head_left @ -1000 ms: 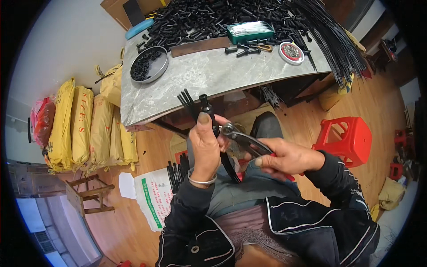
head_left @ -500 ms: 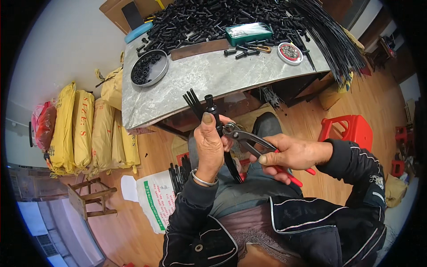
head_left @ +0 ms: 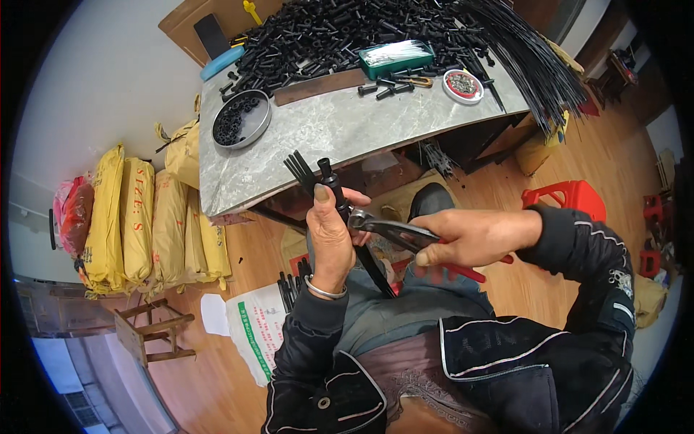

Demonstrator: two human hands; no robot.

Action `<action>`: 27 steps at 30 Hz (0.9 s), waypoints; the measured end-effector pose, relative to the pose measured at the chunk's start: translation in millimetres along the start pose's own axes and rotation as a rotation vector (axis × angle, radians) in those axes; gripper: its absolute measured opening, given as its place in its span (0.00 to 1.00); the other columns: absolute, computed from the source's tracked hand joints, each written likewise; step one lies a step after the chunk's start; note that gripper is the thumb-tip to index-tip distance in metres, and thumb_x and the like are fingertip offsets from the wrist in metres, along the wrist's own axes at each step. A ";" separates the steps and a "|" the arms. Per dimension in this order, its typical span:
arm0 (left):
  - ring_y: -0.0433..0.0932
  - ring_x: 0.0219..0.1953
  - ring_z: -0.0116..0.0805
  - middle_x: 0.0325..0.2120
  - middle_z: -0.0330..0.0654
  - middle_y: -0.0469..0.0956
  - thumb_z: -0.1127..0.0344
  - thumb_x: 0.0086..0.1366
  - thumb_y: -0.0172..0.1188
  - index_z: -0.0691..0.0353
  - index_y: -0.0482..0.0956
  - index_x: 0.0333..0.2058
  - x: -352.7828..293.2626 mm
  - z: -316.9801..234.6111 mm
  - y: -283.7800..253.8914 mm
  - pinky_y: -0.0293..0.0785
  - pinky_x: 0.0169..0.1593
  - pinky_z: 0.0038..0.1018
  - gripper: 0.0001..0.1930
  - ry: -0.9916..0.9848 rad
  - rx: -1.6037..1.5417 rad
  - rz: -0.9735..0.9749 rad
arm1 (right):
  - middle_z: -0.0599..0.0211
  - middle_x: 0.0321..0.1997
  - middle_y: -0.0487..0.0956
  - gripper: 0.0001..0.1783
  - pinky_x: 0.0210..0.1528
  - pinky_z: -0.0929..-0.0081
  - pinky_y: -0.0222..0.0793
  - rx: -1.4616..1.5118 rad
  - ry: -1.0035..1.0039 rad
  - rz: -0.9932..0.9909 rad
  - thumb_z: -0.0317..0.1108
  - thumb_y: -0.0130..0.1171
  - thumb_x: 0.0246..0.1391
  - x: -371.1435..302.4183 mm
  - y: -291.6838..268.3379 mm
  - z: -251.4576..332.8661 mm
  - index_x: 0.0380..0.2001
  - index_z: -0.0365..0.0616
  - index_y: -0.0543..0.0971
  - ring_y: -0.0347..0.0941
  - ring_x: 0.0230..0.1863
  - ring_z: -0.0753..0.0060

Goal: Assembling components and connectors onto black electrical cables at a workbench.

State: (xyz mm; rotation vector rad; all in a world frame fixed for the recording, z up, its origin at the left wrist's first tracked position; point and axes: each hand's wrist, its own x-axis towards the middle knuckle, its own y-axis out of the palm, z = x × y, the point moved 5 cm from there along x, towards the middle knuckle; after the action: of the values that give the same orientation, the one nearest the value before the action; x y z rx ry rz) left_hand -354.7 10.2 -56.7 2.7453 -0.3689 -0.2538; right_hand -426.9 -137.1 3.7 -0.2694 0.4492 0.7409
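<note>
My left hand (head_left: 332, 239) is wrapped round a bundle of thin black rods (head_left: 300, 170) and a black tubular fitting (head_left: 327, 173), the thumb pressed along them. The rods' tips fan out above the thumb; a black length (head_left: 376, 271) hangs below the hand toward my lap. My right hand (head_left: 473, 239) grips red-handled pliers (head_left: 397, 230), its lower fingers blurred. The jaws are against the black fitting beside my left fingers. What lies between them is too small to make out.
A grey marble-look table (head_left: 318, 123) stands ahead. It bears a heap of black fittings (head_left: 303, 43), a round tray (head_left: 260, 126), a green box of white strips (head_left: 395, 59) and a small dish (head_left: 463, 87). Yellow sacks (head_left: 137, 217) stand left; a red stool (head_left: 571, 199) is right.
The pliers and my right hand have risen slightly, with the handles lying flatter. My left hand and its bundle have shifted a little left and tilted. The whole view has moved slightly.
</note>
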 end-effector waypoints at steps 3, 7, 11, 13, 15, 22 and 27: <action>0.59 0.11 0.21 0.09 0.31 0.60 0.33 0.66 0.40 0.67 0.74 0.28 0.2 5.2 -1.9 0.57 0.16 0.20 0.36 0.009 -0.038 0.029 | 0.68 0.28 0.74 0.15 0.24 0.80 0.72 0.099 0.257 0.012 0.37 0.49 0.64 -10.4 -7.3 5.5 0.49 0.40 0.65 0.73 0.24 0.80; 0.57 0.10 0.22 0.09 0.32 0.59 0.34 0.66 0.41 0.64 0.72 0.32 0.1 9.3 2.5 0.55 0.15 0.20 0.33 0.012 -0.142 0.097 | 0.72 0.25 0.70 0.14 0.20 0.82 0.68 0.053 0.267 0.015 0.38 0.49 0.65 -8.9 -15.3 2.7 0.47 0.41 0.66 0.69 0.20 0.82; 0.56 0.09 0.22 0.10 0.32 0.59 0.33 0.65 0.41 0.60 0.71 0.33 -1.4 7.0 3.0 0.53 0.15 0.21 0.31 0.015 -0.124 0.117 | 0.73 0.22 0.69 0.14 0.19 0.83 0.66 -0.018 0.278 0.016 0.39 0.49 0.65 -11.5 -15.1 15.2 0.47 0.42 0.67 0.67 0.17 0.84; 0.56 0.09 0.22 0.10 0.32 0.59 0.33 0.65 0.42 0.60 0.71 0.33 0.6 8.9 0.4 0.53 0.15 0.21 0.31 0.006 -0.136 0.136 | 0.74 0.22 0.69 0.11 0.19 0.83 0.67 0.003 0.272 0.010 0.37 0.48 0.64 -15.9 -16.7 15.9 0.43 0.41 0.67 0.67 0.16 0.83; 0.55 0.09 0.22 0.10 0.32 0.59 0.33 0.65 0.42 0.60 0.70 0.33 2.5 9.6 2.4 0.53 0.15 0.21 0.30 -0.002 -0.147 0.157 | 0.74 0.22 0.68 0.09 0.18 0.83 0.67 0.023 0.264 0.002 0.35 0.48 0.63 -17.6 -18.9 14.8 0.38 0.41 0.67 0.66 0.16 0.83; 0.58 0.10 0.21 0.10 0.32 0.60 0.37 0.67 0.44 0.67 0.72 0.31 -0.5 10.2 8.7 0.56 0.16 0.20 0.32 -0.023 -0.165 0.111 | 0.74 0.22 0.68 0.07 0.17 0.83 0.66 0.018 0.251 -0.001 0.34 0.48 0.63 -20.8 -18.6 12.1 0.38 0.42 0.67 0.65 0.16 0.83; 0.59 0.11 0.21 0.10 0.31 0.60 0.35 0.66 0.45 0.67 0.72 0.31 -1.9 6.5 10.4 0.55 0.16 0.19 0.33 0.002 -0.089 0.048 | 0.74 0.22 0.66 0.09 0.18 0.83 0.63 0.029 0.291 -0.032 0.34 0.47 0.65 -13.9 -8.1 4.9 0.44 0.44 0.66 0.64 0.16 0.84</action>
State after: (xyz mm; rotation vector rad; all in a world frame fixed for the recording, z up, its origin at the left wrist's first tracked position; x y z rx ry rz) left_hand -360.2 -0.7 -58.6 2.6459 -0.4118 -0.2490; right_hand -428.8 -149.1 15.3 -0.3589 0.7290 0.6653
